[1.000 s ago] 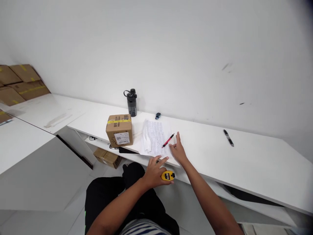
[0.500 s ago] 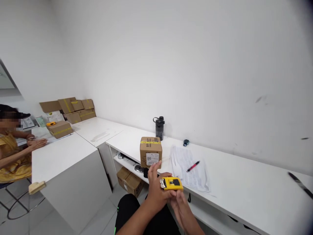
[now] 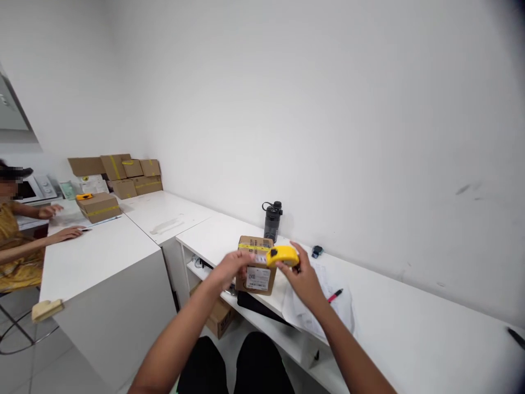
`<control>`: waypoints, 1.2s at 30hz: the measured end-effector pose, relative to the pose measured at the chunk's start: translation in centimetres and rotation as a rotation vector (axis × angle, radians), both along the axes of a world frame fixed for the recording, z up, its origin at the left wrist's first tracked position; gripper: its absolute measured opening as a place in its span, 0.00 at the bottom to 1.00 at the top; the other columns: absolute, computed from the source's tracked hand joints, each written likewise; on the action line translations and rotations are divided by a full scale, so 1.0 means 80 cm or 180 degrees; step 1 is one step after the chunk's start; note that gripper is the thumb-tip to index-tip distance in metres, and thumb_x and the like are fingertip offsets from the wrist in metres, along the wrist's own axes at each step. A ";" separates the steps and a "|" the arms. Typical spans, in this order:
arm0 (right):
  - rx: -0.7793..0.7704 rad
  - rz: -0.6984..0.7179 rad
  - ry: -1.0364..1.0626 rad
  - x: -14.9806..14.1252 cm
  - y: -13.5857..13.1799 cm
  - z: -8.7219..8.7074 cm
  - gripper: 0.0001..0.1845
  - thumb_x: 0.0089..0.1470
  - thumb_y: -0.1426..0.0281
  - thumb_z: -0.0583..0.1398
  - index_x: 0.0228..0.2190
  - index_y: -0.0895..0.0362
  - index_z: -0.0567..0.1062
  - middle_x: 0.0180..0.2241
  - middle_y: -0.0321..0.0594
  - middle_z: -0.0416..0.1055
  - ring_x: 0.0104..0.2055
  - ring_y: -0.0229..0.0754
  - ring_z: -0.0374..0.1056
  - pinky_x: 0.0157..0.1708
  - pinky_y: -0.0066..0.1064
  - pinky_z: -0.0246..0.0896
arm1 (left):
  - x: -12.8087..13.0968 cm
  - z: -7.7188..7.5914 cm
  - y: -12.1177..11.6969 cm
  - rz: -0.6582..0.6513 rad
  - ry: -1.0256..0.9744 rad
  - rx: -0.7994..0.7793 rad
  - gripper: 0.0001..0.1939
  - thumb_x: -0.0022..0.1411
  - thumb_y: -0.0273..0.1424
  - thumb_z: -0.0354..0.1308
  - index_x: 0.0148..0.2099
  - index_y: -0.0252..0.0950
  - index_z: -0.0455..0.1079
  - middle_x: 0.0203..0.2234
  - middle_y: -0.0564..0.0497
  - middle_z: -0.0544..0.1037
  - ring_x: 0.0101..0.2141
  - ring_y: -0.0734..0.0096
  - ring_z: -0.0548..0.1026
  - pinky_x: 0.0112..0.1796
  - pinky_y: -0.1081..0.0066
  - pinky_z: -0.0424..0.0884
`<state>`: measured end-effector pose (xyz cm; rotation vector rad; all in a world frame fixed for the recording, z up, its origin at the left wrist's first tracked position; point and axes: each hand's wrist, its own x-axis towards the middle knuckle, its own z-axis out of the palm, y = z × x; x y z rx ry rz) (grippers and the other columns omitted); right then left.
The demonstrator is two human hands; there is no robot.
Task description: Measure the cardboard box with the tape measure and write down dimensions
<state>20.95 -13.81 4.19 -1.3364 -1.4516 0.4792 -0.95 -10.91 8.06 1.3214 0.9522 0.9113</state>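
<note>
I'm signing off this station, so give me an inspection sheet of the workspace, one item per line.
Surface: white bench; the adjoining table bears a greyish smudge.
Job's things: yellow tape measure, its tape strip partly out in front of the taped carton.
Clutter: papers with a red pen, a dark bottle, a small dark item, a black pen.
Hands: left grip pinches the strip's end; right grip holds the case.
Cables: possible loop on the under-shelf; too small to tell.
Surroundings: co-worker's hand on another desk; stacked cartons by the wall.
</note>
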 end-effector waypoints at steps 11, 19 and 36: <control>-0.0062 -0.0223 -0.0439 0.086 0.104 -0.036 0.39 0.50 0.48 0.57 0.59 0.52 0.62 0.48 0.44 0.72 0.36 0.45 0.69 0.40 0.39 0.64 | -0.033 -0.005 0.122 0.1058 0.1629 -0.0008 0.29 0.39 0.55 0.65 0.32 0.35 0.67 0.41 0.39 0.76 0.39 0.57 0.72 0.32 0.67 0.66; -0.0088 -0.0256 -0.0759 0.047 0.106 -0.039 0.32 0.54 0.50 0.54 0.57 0.49 0.61 0.44 0.39 0.74 0.35 0.45 0.70 0.37 0.37 0.62 | -0.014 -0.039 0.119 0.0711 0.1635 -0.0134 0.32 0.47 0.61 0.55 0.37 0.36 0.68 0.42 0.40 0.78 0.39 0.57 0.75 0.33 0.66 0.68; 0.1071 -0.1158 -0.1420 -0.092 -0.097 -0.075 0.26 0.55 0.52 0.57 0.50 0.55 0.72 0.42 0.47 0.78 0.32 0.49 0.74 0.33 0.37 0.66 | 0.042 0.020 0.193 0.0452 0.1541 0.1300 0.18 0.57 0.48 0.53 0.32 0.36 0.66 0.32 0.49 0.74 0.34 0.68 0.71 0.35 0.70 0.68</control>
